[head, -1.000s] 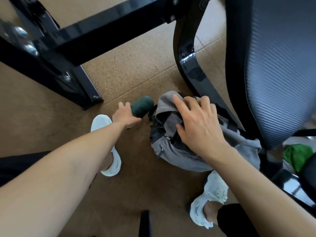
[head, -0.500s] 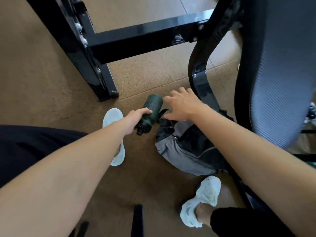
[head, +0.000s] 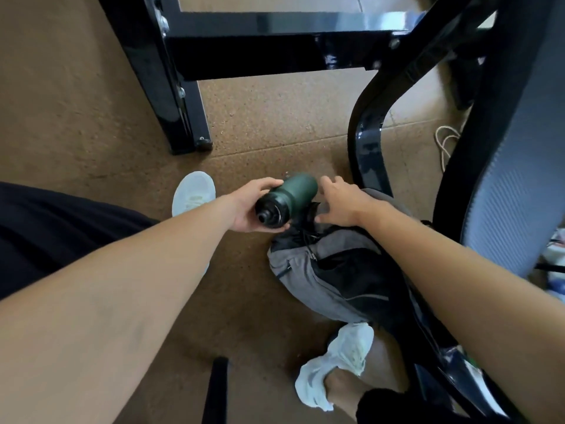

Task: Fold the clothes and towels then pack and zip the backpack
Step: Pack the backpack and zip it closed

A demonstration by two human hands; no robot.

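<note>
One hand (head: 244,209) grips bottle (head: 290,194) beside backpack (head: 321,280).

Soft, even daylight, brightest at upper right. Glare streaks the glossy black metal crossbar (head: 290,24) at top and the curved glossy black chair leg (head: 368,148). Frame edges bow outward. Slight motion blur softens the right hand (head: 339,205).

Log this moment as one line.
left hand: grips green bottle | right hand: fingers spread, over grey backpack | backpack: on floor by chair
</note>
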